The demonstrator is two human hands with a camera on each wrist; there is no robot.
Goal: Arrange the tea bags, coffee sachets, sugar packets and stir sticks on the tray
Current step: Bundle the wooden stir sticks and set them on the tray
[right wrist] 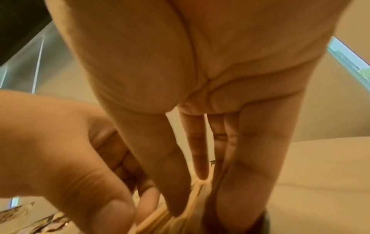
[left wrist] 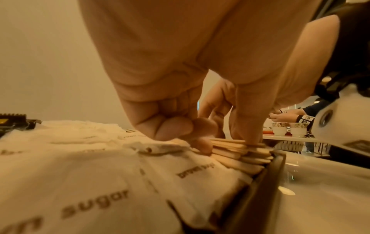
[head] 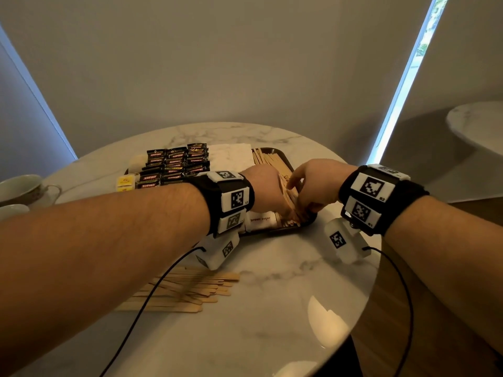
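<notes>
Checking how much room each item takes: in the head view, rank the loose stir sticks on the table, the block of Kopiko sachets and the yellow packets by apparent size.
1. loose stir sticks, though nearest the camera
2. Kopiko sachets
3. yellow packets

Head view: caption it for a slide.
Both hands square up stir sticks on the tray; more sticks wait on the table.

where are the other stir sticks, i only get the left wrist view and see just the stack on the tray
observer: a loose pile of stir sticks lies on the table, nearer you than the tray.
operator: anything else on the table
observer: a teacup at its left edge.
operator: is the right hand gripping the stack
observer: no, the right hand has straight fingers, with their tips down on the stack.
</notes>
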